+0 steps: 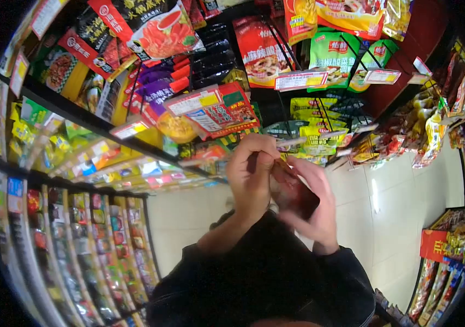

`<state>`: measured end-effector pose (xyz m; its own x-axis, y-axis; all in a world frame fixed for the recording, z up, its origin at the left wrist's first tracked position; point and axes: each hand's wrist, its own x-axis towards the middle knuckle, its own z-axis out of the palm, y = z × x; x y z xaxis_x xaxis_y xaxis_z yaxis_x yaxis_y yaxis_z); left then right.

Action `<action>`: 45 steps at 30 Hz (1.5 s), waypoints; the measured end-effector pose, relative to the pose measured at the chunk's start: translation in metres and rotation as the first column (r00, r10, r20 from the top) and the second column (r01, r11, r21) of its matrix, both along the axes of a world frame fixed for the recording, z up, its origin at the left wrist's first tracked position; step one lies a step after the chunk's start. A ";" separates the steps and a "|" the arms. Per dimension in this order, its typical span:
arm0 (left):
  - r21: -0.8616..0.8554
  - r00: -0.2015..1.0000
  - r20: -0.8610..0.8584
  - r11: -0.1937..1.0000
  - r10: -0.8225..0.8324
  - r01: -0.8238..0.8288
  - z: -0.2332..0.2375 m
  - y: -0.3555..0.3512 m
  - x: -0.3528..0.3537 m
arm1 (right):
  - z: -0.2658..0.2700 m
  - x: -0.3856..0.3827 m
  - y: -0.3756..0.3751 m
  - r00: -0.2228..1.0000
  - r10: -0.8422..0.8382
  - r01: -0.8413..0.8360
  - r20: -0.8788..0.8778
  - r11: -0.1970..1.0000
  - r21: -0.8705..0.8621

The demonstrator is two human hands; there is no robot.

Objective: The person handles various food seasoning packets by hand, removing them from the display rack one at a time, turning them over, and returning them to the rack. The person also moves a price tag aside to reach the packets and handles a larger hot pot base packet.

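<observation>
A dark red, glossy packet is held in front of my chest, its printing too blurred to read. My left hand is closed, with thumb and curled fingers pinching the packet's upper left edge. Around the packet's right side wraps my right hand, fingers along the top edge and thumb low at the front. Just beyond my hands is a red and green food packet on the shelf display. Yellow-green pouches hang a little to its right.
Price labels stick out from hooks holding a red pouch and a green pouch. Lower left, a shelf rack carries rows of packaged goods. A red box stands at the right, beyond the pale tiled floor.
</observation>
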<state>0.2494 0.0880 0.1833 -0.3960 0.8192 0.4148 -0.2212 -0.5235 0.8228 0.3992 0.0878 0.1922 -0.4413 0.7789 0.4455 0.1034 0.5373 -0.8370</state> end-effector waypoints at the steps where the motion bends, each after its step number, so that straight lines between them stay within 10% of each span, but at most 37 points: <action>1: 0.001 1.000 0.023 1.000 -0.014 0.014 -0.014 0.002 0.002 | -0.021 -0.006 0.006 0.997 -0.058 0.059 -0.047 0.998 0.020; 3: -0.029 0.988 0.130 0.995 -0.089 0.093 -0.025 0.005 0.007 | -0.058 -0.014 0.017 0.976 -0.153 0.153 -0.156 0.988 -0.014; 7: -0.253 0.961 -0.195 0.956 -0.198 0.146 -0.030 0.028 0.005 | -0.074 0.000 0.054 0.915 -0.372 0.314 -0.154 0.899 -0.306; 14: -0.083 0.612 -0.790 0.981 0.041 -0.173 -0.044 0.089 -0.015 | -0.077 -0.006 0.125 0.922 -0.368 0.315 -0.123 0.895 -0.317; 19: -0.320 0.868 -0.461 0.947 -0.183 0.030 -0.042 0.114 -0.024 | -0.065 -0.015 0.142 0.908 -0.351 0.239 -0.229 0.883 -0.403; 27: -0.165 0.925 -0.369 0.986 -0.089 0.029 -0.028 0.142 -0.025 | -0.070 -0.035 0.176 0.851 -0.324 0.181 -0.414 0.920 -0.347; 34: 0.142 0.724 -0.648 0.971 0.237 -0.191 -0.027 0.161 -0.035 | -0.057 -0.052 0.183 0.837 -0.332 0.261 -0.435 0.941 -0.215; 45: 0.100 0.744 -0.633 0.976 0.213 -0.194 -0.025 0.165 -0.036 | -0.056 -0.050 0.189 0.865 -0.357 0.323 -0.353 0.934 -0.154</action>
<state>0.2137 0.2527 0.1582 -0.1884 0.7351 0.6513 0.4635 -0.5181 0.7189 0.3493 0.2769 0.1362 0.0412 0.8937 0.4468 -0.0592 0.4485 -0.8918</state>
